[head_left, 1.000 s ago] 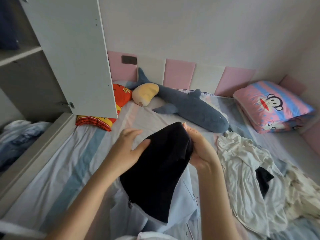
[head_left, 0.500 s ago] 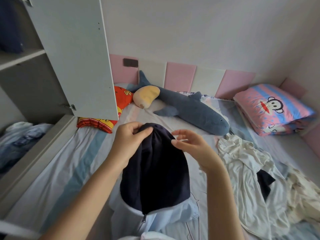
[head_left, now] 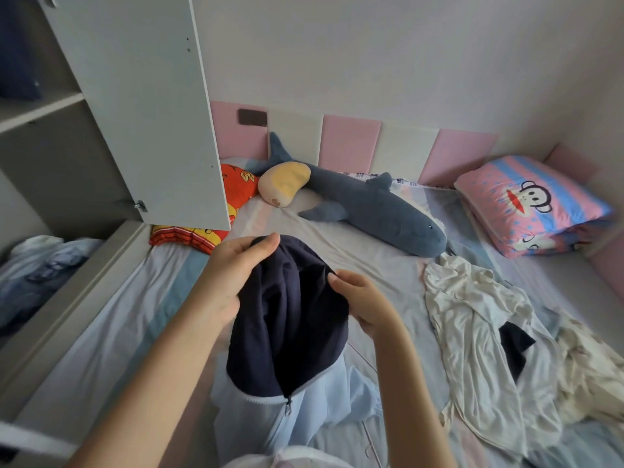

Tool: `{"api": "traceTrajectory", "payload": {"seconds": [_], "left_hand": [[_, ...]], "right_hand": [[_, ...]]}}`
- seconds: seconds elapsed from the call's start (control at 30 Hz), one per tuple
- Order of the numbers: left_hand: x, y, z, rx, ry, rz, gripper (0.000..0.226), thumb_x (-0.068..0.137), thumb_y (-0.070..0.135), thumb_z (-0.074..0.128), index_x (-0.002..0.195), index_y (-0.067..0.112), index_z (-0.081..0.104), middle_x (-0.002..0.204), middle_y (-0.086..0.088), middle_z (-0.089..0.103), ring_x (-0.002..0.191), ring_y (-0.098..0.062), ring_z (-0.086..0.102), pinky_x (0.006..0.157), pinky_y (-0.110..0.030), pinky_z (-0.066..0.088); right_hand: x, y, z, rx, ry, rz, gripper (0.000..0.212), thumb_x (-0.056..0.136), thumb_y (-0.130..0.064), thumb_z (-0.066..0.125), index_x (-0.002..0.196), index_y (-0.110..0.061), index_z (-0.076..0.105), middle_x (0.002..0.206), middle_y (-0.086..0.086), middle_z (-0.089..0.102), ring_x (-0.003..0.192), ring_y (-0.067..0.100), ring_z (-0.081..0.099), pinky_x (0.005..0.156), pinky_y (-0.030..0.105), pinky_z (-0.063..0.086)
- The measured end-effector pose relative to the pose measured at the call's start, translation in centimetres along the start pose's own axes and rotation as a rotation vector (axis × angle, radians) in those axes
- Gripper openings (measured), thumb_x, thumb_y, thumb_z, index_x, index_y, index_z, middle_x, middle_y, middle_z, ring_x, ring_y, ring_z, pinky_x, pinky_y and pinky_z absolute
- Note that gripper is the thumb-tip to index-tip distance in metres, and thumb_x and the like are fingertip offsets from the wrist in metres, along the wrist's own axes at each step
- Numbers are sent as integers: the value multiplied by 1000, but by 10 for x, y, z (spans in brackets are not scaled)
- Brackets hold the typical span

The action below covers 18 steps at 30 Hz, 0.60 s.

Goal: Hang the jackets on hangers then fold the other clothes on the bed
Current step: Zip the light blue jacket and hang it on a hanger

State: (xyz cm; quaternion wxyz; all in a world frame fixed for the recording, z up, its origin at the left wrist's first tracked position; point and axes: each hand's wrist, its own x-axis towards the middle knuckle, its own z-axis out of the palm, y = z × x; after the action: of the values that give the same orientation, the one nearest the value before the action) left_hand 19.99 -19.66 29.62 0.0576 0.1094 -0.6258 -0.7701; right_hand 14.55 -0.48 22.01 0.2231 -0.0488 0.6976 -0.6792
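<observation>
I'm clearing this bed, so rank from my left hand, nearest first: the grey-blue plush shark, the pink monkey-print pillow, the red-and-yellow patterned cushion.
1. Red-and-yellow patterned cushion, just beyond the left hand.
2. Grey-blue plush shark, mid-bed, along the headboard.
3. Pink monkey-print pillow, far right corner.

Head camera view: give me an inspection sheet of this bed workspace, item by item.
Surface: bed with a striped sheet, wrinkled.
Job's things: light blue jacket with a navy hood, held up over the bed; pile of white clothes unfolded to its right.
Clutter: shark plush, red cushion and monkey pillow at the far side.
Hands: left hand pinches the hood's top; right hand grips its side edge.
Cables: nothing seen.
Surroundings: wardrobe door open on the left; pink and white padded wall panels behind.
</observation>
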Motion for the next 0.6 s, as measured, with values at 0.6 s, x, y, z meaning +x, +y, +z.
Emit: {"api": "traceTrajectory", "payload": {"seconds": [0.6], "left_hand": [[14, 8, -46, -462, -41, -362, 31, 74, 32, 76, 86, 8, 60, 84, -6, 60, 80, -15, 60, 61, -26, 56]], "right_hand": [[-9, 39, -30, 103, -223, 99, 38, 67, -44, 75, 86, -11, 71, 82, 10, 61, 75, 16, 56, 67, 27, 45]]}}
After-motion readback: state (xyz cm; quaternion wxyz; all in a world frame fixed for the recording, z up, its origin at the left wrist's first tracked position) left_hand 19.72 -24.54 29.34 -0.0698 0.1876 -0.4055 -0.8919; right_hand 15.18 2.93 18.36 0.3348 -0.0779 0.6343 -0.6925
